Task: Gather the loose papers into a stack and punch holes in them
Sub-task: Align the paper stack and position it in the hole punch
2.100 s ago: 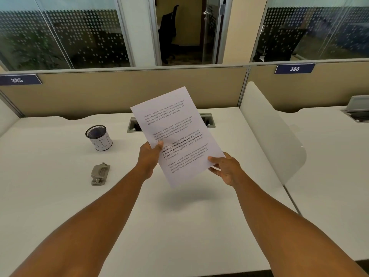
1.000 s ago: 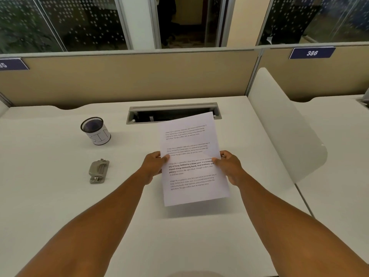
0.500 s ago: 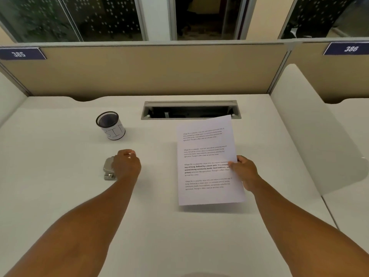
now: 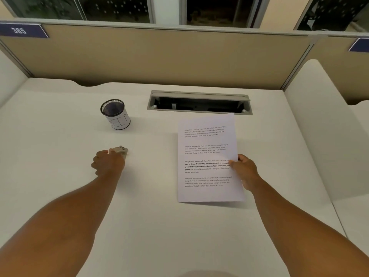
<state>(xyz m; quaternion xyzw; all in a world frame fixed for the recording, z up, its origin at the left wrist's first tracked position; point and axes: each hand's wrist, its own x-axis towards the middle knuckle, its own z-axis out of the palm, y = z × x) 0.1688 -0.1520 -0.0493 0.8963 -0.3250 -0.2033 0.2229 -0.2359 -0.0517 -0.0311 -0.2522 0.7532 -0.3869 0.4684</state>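
A stack of white printed papers [image 4: 205, 154] is held just above the white desk [image 4: 159, 226], right of centre. My right hand [image 4: 244, 170] pinches its right edge, thumb on top. My left hand [image 4: 108, 162] is closed over a small grey hole punch [image 4: 121, 150] on the desk at left of centre. Only the far end of the punch shows past my fingers. About a hand's width of bare desk separates the punch and the papers.
A black mesh cup [image 4: 115, 114] with a white label stands behind the punch. An open cable tray [image 4: 199, 102] is set into the desk just beyond the papers. A tan partition [image 4: 169, 56] closes the back, and a white divider [image 4: 319, 120] stands on the right.
My left hand let go of the papers, moved left to the hole punch and closed on it. The right hand alone keeps the papers, lowered near the desk.
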